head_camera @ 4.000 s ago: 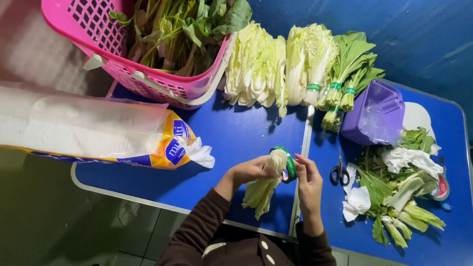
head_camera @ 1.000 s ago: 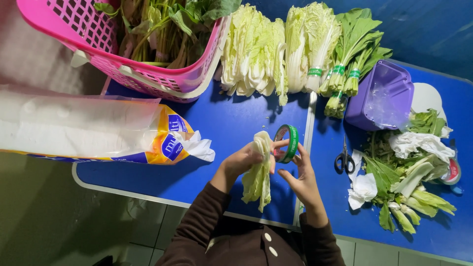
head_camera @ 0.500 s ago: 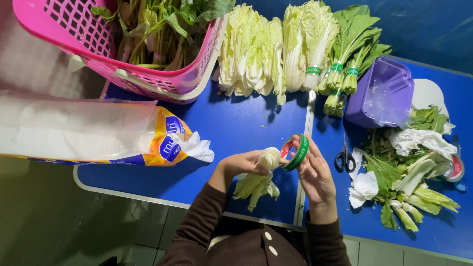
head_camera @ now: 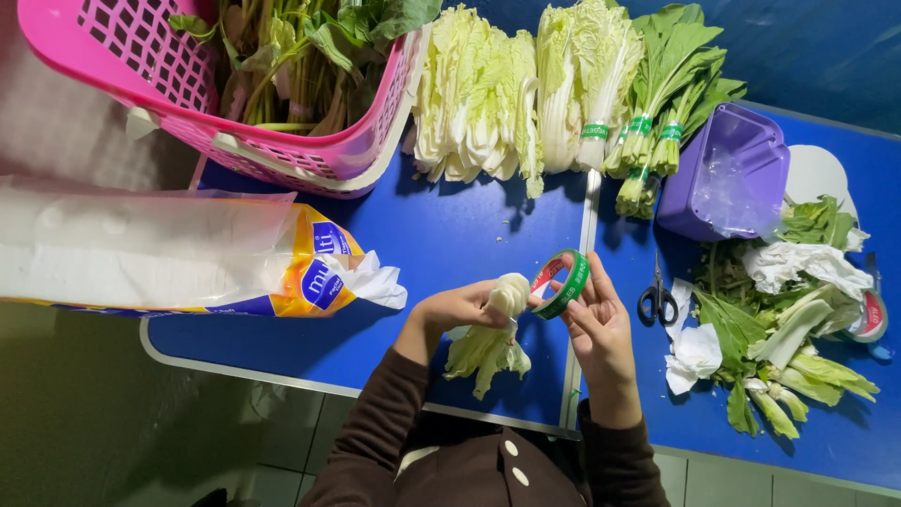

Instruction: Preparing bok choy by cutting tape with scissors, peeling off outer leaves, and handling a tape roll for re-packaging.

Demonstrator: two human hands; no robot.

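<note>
Green tape roll [head_camera: 561,283] pinched in right hand [head_camera: 601,329] | left hand [head_camera: 460,307] grips cabbage bunch [head_camera: 490,338] beside it

We look almost straight down from a single head-worn camera, close above our two hands at the near edge of a blue table [head_camera: 450,235] whose far side sits at the top.

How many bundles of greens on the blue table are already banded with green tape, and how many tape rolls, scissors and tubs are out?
Banded vegetable bundles: 3 – pale cabbage, two leafy green bunches
Tape rolls: 2 – green one in the right hand, another at the table's right edge
Scissors: 1
Tubs: 2 – pink basket, purple tub
Total: 8
</note>
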